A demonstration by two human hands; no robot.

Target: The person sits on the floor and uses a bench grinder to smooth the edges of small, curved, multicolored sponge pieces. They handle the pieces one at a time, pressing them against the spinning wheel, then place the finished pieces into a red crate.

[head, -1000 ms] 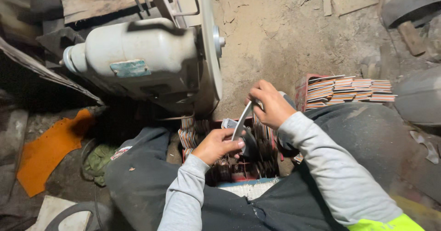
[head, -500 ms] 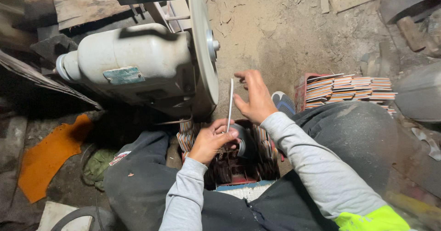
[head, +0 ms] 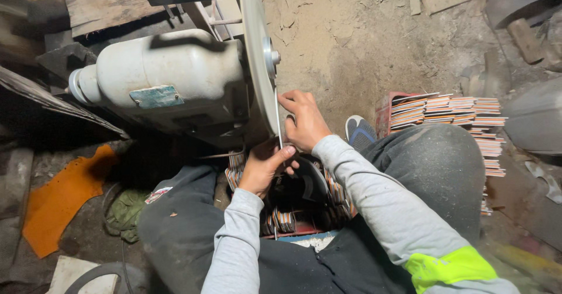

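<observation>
Here thin strip (head: 279, 121) clamped between both hands: left (head: 264, 166) below, right (head: 304, 120) above, against disc (head: 257, 60).

The grinding disc (head: 257, 60) is showing as dull grey metal, smooth on its face. The motor housing (head: 170, 77) is looking like painted metal, pale, matt and dusty. The thin strip (head: 279, 118) pinched between the left hand (head: 263, 168) and the right hand (head: 304, 121) is gleaming like bare metal. The sleeves (head: 374, 194) are appearing as soft grey knit cloth. The ground (head: 363, 42) is lying rough, dry and crumbly.
</observation>
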